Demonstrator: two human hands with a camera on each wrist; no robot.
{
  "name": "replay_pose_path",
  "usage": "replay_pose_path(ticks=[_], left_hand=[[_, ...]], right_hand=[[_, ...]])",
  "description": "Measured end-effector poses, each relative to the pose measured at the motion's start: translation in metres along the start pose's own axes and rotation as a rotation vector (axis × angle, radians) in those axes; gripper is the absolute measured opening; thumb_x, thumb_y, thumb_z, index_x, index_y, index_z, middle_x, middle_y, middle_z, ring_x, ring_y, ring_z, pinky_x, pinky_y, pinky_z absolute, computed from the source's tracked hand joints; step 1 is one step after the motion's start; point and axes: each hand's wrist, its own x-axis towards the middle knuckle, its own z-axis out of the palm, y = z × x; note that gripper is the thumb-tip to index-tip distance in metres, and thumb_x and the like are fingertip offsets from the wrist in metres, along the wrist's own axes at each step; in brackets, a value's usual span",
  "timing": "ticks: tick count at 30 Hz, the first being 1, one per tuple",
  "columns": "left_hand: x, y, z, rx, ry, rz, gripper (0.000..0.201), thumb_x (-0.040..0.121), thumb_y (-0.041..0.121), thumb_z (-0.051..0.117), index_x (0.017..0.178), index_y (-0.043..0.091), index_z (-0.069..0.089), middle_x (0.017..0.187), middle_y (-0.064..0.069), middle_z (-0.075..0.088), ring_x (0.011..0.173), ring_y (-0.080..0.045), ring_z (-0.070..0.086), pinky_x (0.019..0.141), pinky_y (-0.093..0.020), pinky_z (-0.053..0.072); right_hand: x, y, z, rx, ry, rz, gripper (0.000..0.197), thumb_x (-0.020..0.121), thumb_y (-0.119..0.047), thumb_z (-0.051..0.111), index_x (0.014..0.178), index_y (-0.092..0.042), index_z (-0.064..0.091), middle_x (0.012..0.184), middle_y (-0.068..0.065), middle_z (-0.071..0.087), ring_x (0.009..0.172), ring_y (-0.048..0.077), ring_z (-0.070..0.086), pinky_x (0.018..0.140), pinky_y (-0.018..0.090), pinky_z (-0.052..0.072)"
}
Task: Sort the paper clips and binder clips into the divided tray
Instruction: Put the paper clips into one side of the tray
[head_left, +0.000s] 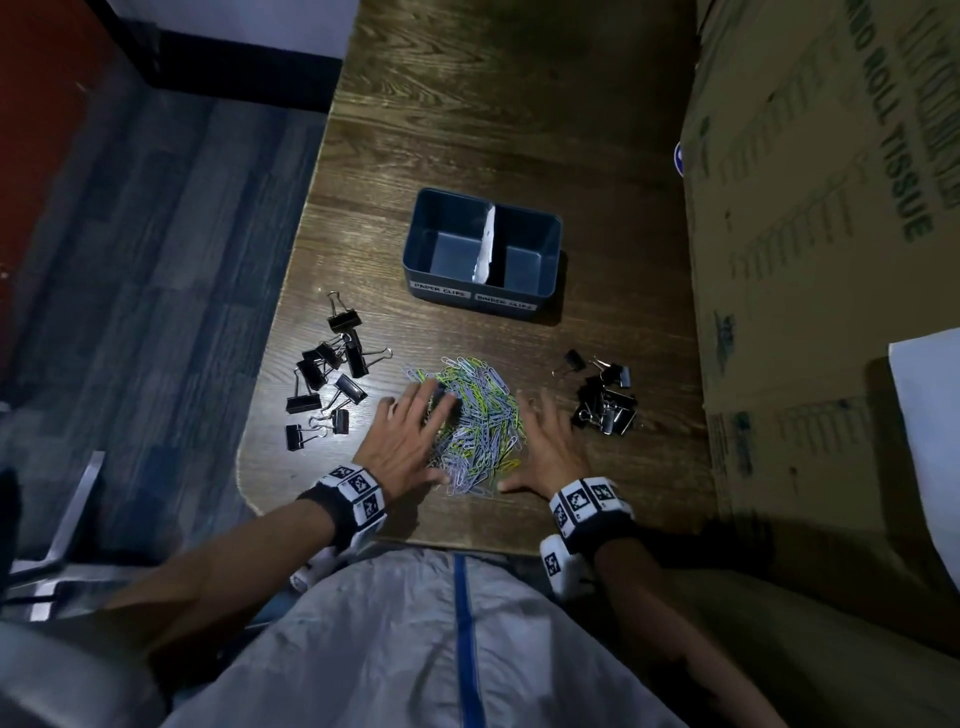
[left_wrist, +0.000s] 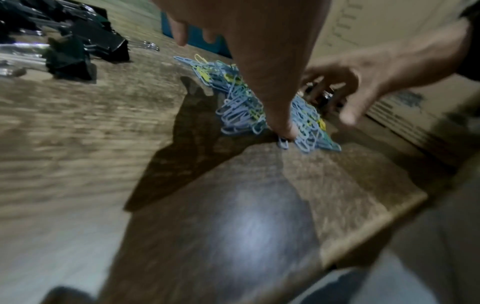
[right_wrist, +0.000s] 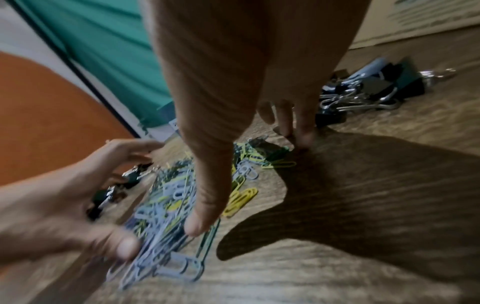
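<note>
You are just starting the sort: both compartments of the divided tray (head_left: 483, 291), at 12 o'clock on the counter (head_left: 519, 130), are sitting empty. Your left hand (head_left: 410, 436) and right hand (head_left: 545, 447) are flanking the paper clip pile (head_left: 478, 410), each grip spread wide and holding nothing. Large binder clips (head_left: 327, 374) are waiting at 9 o'clock, small binder clips (head_left: 605, 400) at 3 o'clock; everything is still left to move.

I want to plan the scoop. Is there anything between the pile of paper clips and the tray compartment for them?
Nothing visible does. The wood between the paper clips and the tray lies bare, and its left compartment, labelled paper clips, looks empty. Both binder clip groups lie off to the sides.
</note>
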Motion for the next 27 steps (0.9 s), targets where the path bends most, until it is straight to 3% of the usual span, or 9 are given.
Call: replay_pose_path(ticks=[2,5,9,12,15,17,20,23,27], left_hand=[[0.009,0.002,-0.006,-0.020,-0.046,-0.056,0.126,0.061,0.084,0.056,0.151,0.019,-0.004,0.159,-0.018,0.004,0.142,-0.037,0.020,0.108,-0.053,0.030],[0.019,0.006,-0.012,-0.080,-0.131,-0.065,0.112,0.074,0.069,0.060,0.151,0.019,-0.003,0.159,-0.013,0.006,0.139,-0.034,0.022,0.109,-0.048,0.032],[0.017,0.001,-0.013,-0.131,-0.049,-0.031,0.098,0.081,0.064,0.056,0.151,0.019,0.004,0.157,-0.010,0.014,0.136,-0.030,0.027,0.110,-0.046,0.031],[0.011,-0.003,-0.008,-0.075,-0.067,0.052,0.111,0.074,0.081,0.047,0.151,0.023,-0.009,0.160,-0.011,-0.004,0.145,-0.033,0.006,0.114,-0.053,0.016],[0.010,0.001,-0.002,-0.012,-0.150,0.102,0.132,0.058,0.093,0.043,0.147,0.024,-0.026,0.153,-0.015,-0.029,0.141,-0.035,-0.022,0.113,-0.058,-0.001],[0.015,0.006,0.002,0.009,-0.171,0.090,0.136,0.056,0.093,0.045,0.144,0.023,-0.031,0.150,-0.016,-0.035,0.139,-0.038,-0.026,0.113,-0.060,-0.004],[0.023,0.009,-0.004,-0.005,-0.117,0.004,0.129,0.064,0.087,0.049,0.145,0.023,-0.030,0.154,-0.015,-0.028,0.144,-0.040,-0.013,0.116,-0.059,0.009],[0.030,0.008,-0.013,-0.023,-0.095,0.043,0.112,0.078,0.069,0.056,0.150,0.023,-0.016,0.160,-0.011,-0.009,0.143,-0.036,0.012,0.112,-0.051,0.028],[0.040,0.002,-0.017,-0.142,-0.098,0.074,0.085,0.081,0.037,0.071,0.148,0.022,0.021,0.147,-0.010,0.029,0.123,-0.029,0.036,0.087,-0.042,0.053]], right_hand=[[0.005,-0.007,0.004,-0.122,-0.029,-0.036,0.136,0.062,-0.046,0.090,0.157,-0.027,-0.005,0.165,0.009,-0.009,0.149,0.035,0.001,0.115,0.055,0.024],[0.010,-0.016,0.014,-0.136,0.071,-0.065,0.121,0.070,-0.049,0.084,0.158,-0.019,0.006,0.161,0.015,0.013,0.144,0.035,0.018,0.114,0.049,0.030],[0.014,-0.018,0.015,-0.009,0.195,-0.071,0.096,0.080,-0.043,0.077,0.155,-0.021,0.020,0.152,0.011,0.031,0.137,0.031,0.030,0.109,0.047,0.038],[0.013,-0.011,0.006,0.043,0.145,-0.057,0.112,0.070,-0.047,0.084,0.156,-0.029,0.014,0.158,0.008,0.019,0.144,0.030,0.022,0.109,0.050,0.038],[0.013,-0.008,0.003,-0.051,0.026,-0.088,0.139,0.056,-0.061,0.087,0.157,-0.030,-0.004,0.165,0.006,-0.003,0.149,0.031,0.008,0.115,0.055,0.025],[0.014,-0.012,0.009,-0.147,0.001,-0.118,0.145,0.055,-0.066,0.084,0.156,-0.027,-0.012,0.165,0.008,-0.011,0.150,0.033,0.006,0.117,0.054,0.020],[0.019,-0.018,0.014,-0.174,0.104,-0.125,0.139,0.061,-0.069,0.079,0.157,-0.019,-0.007,0.166,0.011,-0.003,0.147,0.036,0.017,0.117,0.050,0.027],[0.025,-0.018,0.009,-0.124,0.152,-0.117,0.127,0.067,-0.069,0.075,0.158,-0.017,0.002,0.165,0.012,0.008,0.144,0.034,0.022,0.115,0.048,0.032],[0.027,-0.019,0.002,-0.047,0.227,-0.185,0.084,0.081,-0.043,0.077,0.149,-0.015,0.038,0.151,0.015,0.037,0.134,0.035,0.039,0.106,0.051,0.043]])
